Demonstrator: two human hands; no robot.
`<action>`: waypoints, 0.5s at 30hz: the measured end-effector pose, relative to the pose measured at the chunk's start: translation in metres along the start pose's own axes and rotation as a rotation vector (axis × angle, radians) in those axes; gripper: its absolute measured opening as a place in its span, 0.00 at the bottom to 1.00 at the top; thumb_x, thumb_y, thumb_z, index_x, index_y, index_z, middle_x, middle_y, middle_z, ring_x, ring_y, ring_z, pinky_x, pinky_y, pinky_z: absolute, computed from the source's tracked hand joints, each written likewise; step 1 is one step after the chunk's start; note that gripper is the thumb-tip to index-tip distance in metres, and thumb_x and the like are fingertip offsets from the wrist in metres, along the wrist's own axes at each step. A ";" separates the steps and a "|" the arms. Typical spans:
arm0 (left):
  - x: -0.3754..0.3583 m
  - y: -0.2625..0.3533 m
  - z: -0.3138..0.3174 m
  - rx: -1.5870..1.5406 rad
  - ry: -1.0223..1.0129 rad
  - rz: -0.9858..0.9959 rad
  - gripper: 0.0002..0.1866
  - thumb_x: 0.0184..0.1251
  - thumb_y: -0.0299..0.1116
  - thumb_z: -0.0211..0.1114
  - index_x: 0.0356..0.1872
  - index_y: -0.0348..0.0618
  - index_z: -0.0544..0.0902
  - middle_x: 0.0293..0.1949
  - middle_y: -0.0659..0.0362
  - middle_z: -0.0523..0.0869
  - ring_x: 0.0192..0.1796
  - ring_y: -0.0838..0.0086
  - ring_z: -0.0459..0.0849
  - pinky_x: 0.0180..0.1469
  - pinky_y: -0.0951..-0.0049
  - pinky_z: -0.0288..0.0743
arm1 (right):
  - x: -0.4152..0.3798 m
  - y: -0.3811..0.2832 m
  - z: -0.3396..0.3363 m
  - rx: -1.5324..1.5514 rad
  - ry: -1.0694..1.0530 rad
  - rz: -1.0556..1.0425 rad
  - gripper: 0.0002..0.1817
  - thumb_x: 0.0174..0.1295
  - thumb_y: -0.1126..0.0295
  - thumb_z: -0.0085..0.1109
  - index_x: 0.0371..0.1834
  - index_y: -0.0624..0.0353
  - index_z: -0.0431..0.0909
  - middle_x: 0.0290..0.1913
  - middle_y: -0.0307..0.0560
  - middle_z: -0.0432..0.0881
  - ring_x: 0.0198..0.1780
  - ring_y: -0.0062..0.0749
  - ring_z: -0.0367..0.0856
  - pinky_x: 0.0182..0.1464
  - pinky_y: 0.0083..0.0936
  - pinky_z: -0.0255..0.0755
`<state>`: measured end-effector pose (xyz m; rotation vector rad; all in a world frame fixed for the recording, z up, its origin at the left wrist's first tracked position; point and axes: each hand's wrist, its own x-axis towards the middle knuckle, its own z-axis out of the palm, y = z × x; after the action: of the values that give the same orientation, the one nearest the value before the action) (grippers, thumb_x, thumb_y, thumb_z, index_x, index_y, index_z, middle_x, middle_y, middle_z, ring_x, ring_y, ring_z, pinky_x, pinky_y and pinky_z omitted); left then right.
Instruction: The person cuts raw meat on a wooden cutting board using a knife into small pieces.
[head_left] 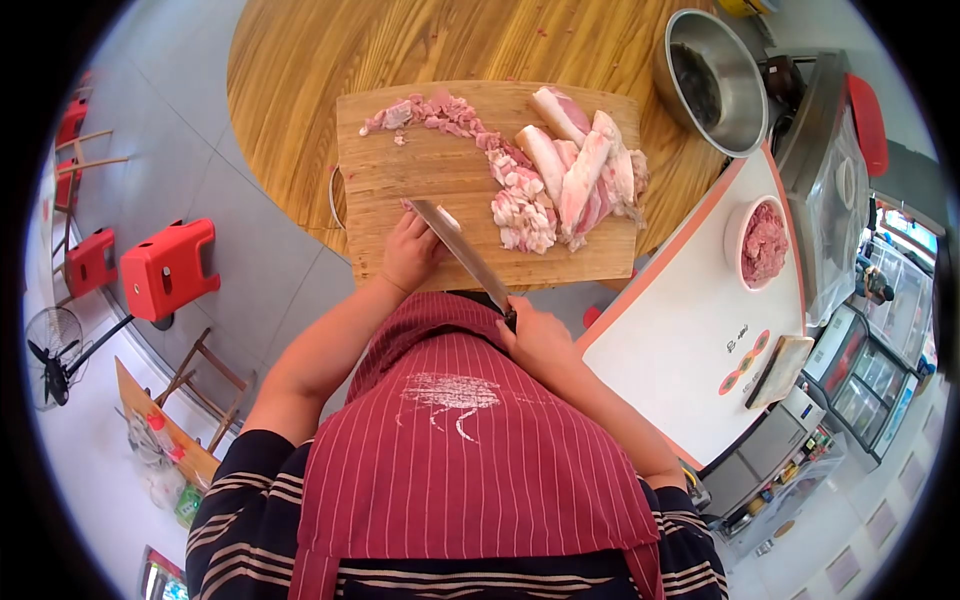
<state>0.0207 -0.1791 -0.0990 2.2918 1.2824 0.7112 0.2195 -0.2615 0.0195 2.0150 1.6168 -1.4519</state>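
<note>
My right hand [540, 338] is wrapped round the dark handle of a long knife [468, 256], whose blade slants up and to the left over the board's near edge. At the blade's far end my left hand [412, 250] presses a small strip of meat [447, 218] on the wooden cutting board [400, 170], fingertips partly hidden. Large pieces of pork with pale fat [583, 170] are piled on the board's right side. Beside them lies a heap of chopped fatty meat [523, 212], and a trail of small pink pieces [440, 112] curves to the upper left.
A metal bowl [735, 85] stands at the round wooden table's [290, 90] upper right. On the white table [650, 350] to the right are a bowl of minced meat [730, 240] and a small rectangular box [780, 372]. Red stools [165, 270] stand on the floor at left.
</note>
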 end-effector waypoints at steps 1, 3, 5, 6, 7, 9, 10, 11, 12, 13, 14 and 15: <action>-0.001 -0.004 0.004 0.044 -0.073 0.007 0.18 0.41 0.29 0.70 0.39 0.43 0.82 0.43 0.56 0.80 0.49 0.56 0.79 0.49 0.65 0.76 | 0.006 -0.004 0.001 0.020 -0.013 -0.006 0.18 0.61 0.61 0.53 0.48 0.63 0.68 0.33 0.63 0.81 0.38 0.59 0.80 0.42 0.49 0.72; -0.001 -0.005 0.003 0.089 -0.147 0.012 0.18 0.41 0.28 0.69 0.39 0.42 0.82 0.43 0.55 0.80 0.49 0.56 0.79 0.49 0.64 0.76 | 0.026 -0.007 0.008 0.021 0.005 -0.051 0.18 0.61 0.61 0.53 0.48 0.63 0.68 0.33 0.64 0.81 0.38 0.59 0.80 0.42 0.49 0.72; 0.005 0.002 -0.006 0.035 -0.088 0.000 0.18 0.42 0.28 0.69 0.39 0.42 0.82 0.43 0.54 0.80 0.48 0.55 0.79 0.49 0.63 0.76 | 0.053 -0.013 0.016 0.023 0.028 -0.097 0.17 0.61 0.62 0.52 0.47 0.63 0.68 0.34 0.64 0.81 0.39 0.59 0.80 0.42 0.49 0.72; 0.003 0.000 -0.002 0.036 -0.090 0.004 0.18 0.42 0.28 0.69 0.39 0.42 0.82 0.43 0.54 0.80 0.48 0.55 0.79 0.49 0.63 0.76 | 0.067 -0.017 0.019 0.035 0.051 -0.123 0.17 0.61 0.63 0.53 0.48 0.63 0.69 0.34 0.65 0.81 0.39 0.59 0.80 0.42 0.49 0.72; 0.001 -0.005 0.006 0.020 0.001 0.031 0.17 0.43 0.28 0.69 0.39 0.42 0.82 0.42 0.54 0.80 0.47 0.55 0.79 0.50 0.63 0.76 | 0.077 -0.024 0.018 0.046 0.080 -0.152 0.17 0.61 0.65 0.53 0.50 0.63 0.70 0.33 0.65 0.81 0.39 0.59 0.79 0.42 0.48 0.72; 0.000 -0.010 0.013 0.006 0.095 0.070 0.16 0.44 0.27 0.69 0.39 0.42 0.82 0.42 0.53 0.80 0.47 0.55 0.79 0.50 0.63 0.76 | 0.088 -0.038 0.012 0.071 0.111 -0.202 0.16 0.60 0.65 0.54 0.47 0.63 0.72 0.33 0.65 0.81 0.39 0.59 0.80 0.42 0.48 0.72; -0.001 -0.008 0.014 -0.004 0.092 0.061 0.15 0.45 0.27 0.69 0.38 0.42 0.81 0.41 0.54 0.80 0.45 0.56 0.79 0.50 0.63 0.76 | 0.090 -0.041 0.008 0.092 0.129 -0.247 0.14 0.60 0.65 0.54 0.44 0.63 0.73 0.33 0.65 0.81 0.39 0.58 0.80 0.43 0.47 0.72; -0.002 -0.008 0.016 -0.014 0.087 0.052 0.13 0.46 0.27 0.69 0.37 0.42 0.81 0.40 0.55 0.81 0.44 0.57 0.79 0.50 0.63 0.76 | 0.095 -0.038 0.005 0.093 0.134 -0.246 0.14 0.60 0.65 0.54 0.44 0.63 0.73 0.33 0.65 0.81 0.39 0.58 0.80 0.43 0.47 0.72; -0.004 -0.007 0.016 -0.015 0.085 0.056 0.13 0.46 0.27 0.69 0.37 0.42 0.81 0.40 0.55 0.81 0.44 0.57 0.79 0.50 0.63 0.76 | 0.099 -0.032 0.005 0.135 0.171 -0.343 0.14 0.59 0.64 0.55 0.41 0.63 0.74 0.33 0.65 0.81 0.39 0.58 0.80 0.42 0.46 0.73; -0.005 -0.008 0.014 0.048 -0.034 0.051 0.12 0.47 0.27 0.68 0.35 0.43 0.80 0.39 0.56 0.81 0.42 0.59 0.79 0.49 0.63 0.76 | 0.104 -0.026 0.004 0.177 0.209 -0.442 0.13 0.59 0.63 0.56 0.38 0.64 0.75 0.32 0.65 0.81 0.38 0.58 0.80 0.41 0.44 0.73; -0.005 -0.009 0.013 0.083 -0.092 0.048 0.11 0.48 0.26 0.68 0.35 0.43 0.80 0.38 0.56 0.81 0.41 0.59 0.79 0.49 0.64 0.76 | 0.110 -0.013 -0.001 0.165 0.157 -0.398 0.13 0.58 0.63 0.57 0.34 0.64 0.75 0.28 0.60 0.80 0.32 0.53 0.80 0.36 0.41 0.74; -0.004 -0.009 0.011 0.117 -0.150 0.047 0.10 0.48 0.26 0.68 0.34 0.43 0.80 0.38 0.57 0.81 0.41 0.60 0.79 0.48 0.64 0.76 | 0.111 0.005 -0.010 0.152 0.104 -0.355 0.13 0.58 0.63 0.58 0.30 0.64 0.74 0.24 0.56 0.80 0.26 0.48 0.81 0.32 0.37 0.75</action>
<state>0.0198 -0.1797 -0.1137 2.4252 1.2341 0.4800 0.2215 -0.1848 -0.0616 1.9846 2.0504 -1.6542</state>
